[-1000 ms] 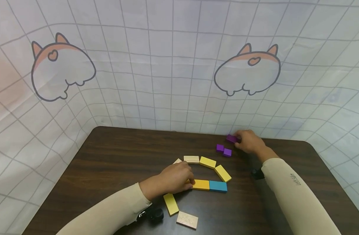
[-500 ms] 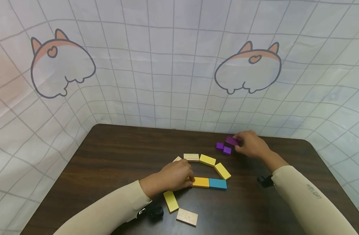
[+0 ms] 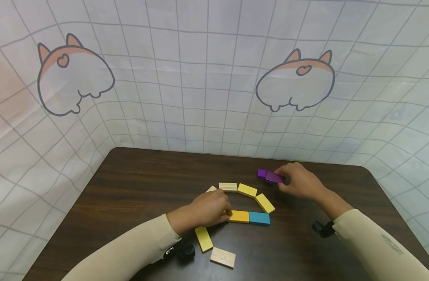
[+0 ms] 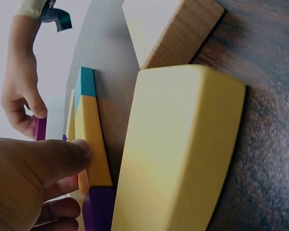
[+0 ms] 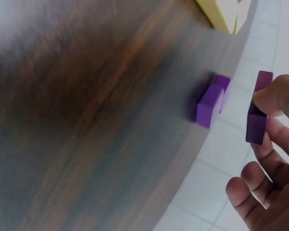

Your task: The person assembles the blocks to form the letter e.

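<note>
My right hand (image 3: 300, 181) pinches a dark purple block (image 3: 274, 178) between thumb and fingers, clear of the table in the right wrist view (image 5: 256, 127). Close by on the tabletop lie two small purple blocks (image 5: 209, 107); in the head view the held block covers most of one. My left hand (image 3: 209, 208) pinches an orange block (image 3: 239, 216), its thumb (image 4: 79, 149) against one side. A blue block (image 3: 259, 218) adjoins the orange one at the right end. Another purple block (image 4: 98, 207) meets its other end, hidden under the hand in the head view.
Behind the row, yellow blocks (image 3: 265, 203) and a ridged plain wood block (image 3: 227, 187) form a curve. Nearer me lie a yellow block (image 3: 204, 239) and a plain wood block (image 3: 223, 257). A white grid-patterned curtain (image 3: 186, 97) borders the brown table (image 3: 148, 171).
My right hand has lifted the purple block and brought it toward me, over the small purple blocks. My left hand stays in place on the orange block.
</note>
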Available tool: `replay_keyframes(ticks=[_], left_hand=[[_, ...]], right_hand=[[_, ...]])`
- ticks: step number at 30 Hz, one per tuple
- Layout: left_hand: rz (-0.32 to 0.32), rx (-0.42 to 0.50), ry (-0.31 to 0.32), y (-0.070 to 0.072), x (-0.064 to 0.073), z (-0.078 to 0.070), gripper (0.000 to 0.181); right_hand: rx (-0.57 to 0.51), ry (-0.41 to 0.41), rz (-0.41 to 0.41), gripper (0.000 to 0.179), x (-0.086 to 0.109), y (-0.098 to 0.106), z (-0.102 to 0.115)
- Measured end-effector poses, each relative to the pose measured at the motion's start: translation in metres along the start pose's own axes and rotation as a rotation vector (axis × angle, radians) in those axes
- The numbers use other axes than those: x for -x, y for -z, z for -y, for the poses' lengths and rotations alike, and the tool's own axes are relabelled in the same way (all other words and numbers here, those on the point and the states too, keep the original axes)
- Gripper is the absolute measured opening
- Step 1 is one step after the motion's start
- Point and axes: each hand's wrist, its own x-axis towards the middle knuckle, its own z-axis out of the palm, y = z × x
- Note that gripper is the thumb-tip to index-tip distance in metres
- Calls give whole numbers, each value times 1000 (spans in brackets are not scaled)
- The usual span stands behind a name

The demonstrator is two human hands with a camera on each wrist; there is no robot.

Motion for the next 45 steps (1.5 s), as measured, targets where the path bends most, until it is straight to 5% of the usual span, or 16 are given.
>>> replay_keyframes(ticks=[45], left_hand=[[-2,2,-12,-2,-1,1,9]], right_hand=[[-113,296,29,33,80,-24,72]])
